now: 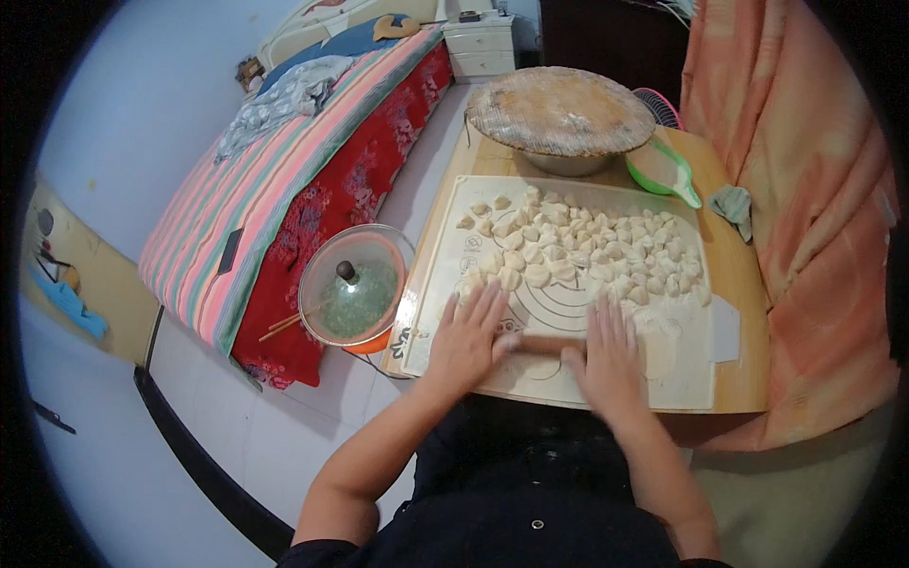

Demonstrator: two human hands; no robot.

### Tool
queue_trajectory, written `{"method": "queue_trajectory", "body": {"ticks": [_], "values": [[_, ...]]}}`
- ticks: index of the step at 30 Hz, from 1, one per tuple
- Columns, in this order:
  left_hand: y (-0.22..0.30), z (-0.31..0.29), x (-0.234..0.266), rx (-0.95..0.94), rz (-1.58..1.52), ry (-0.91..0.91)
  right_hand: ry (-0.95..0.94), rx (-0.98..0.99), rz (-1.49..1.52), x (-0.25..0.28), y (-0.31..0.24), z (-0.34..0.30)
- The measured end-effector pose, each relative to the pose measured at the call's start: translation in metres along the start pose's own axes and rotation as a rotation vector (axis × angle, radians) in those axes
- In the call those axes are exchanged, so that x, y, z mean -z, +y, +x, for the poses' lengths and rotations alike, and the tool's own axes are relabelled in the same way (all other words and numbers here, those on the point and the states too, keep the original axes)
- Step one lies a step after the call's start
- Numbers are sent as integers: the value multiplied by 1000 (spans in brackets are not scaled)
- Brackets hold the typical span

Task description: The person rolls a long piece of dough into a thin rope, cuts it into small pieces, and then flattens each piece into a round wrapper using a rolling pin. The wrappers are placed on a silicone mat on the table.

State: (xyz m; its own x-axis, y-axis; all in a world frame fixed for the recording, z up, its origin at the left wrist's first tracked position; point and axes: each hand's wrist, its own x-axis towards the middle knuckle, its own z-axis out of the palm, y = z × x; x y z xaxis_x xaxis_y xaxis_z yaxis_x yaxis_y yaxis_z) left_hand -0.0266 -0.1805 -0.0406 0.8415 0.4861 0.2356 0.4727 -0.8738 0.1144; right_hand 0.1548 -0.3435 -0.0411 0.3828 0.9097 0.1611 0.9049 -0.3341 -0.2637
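My left hand (469, 331) lies palm down with its fingers stretched out at the near left of a floury white mat (440, 237). Opposite it, my right hand (609, 360) is also flat, fingers extended forward. Between the two shows the middle of a brown wooden rolling pin (549, 345); its ends are hidden under my palms. Just beyond my fingertips, many small lumps of pale dough (568, 241) are spread over the mat's far half. Whether dough lies beneath the pin, I cannot tell.
At the table's (743, 312) far end, a round woven tray (563, 109) covers a basin. Beside it are a green scoop (668, 175) and a crumpled cloth (732, 208). A glass-lidded pot (352, 289) with chopsticks (279, 328) stands left; an orange curtain (805, 170) hangs right.
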Motion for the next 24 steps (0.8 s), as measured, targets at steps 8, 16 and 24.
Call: {"method": "queue_trajectory", "body": {"ticks": [8,16,24], "values": [[-11,-20,-1,47,-244,-113,-141,262,-66,24,8,15],[3,33,21,-203,-415,-583,-108,213,43,44,-12,-7],[-14,-27,6,-56,-144,-107,-156,341,-30,20,-9,-8]]}}
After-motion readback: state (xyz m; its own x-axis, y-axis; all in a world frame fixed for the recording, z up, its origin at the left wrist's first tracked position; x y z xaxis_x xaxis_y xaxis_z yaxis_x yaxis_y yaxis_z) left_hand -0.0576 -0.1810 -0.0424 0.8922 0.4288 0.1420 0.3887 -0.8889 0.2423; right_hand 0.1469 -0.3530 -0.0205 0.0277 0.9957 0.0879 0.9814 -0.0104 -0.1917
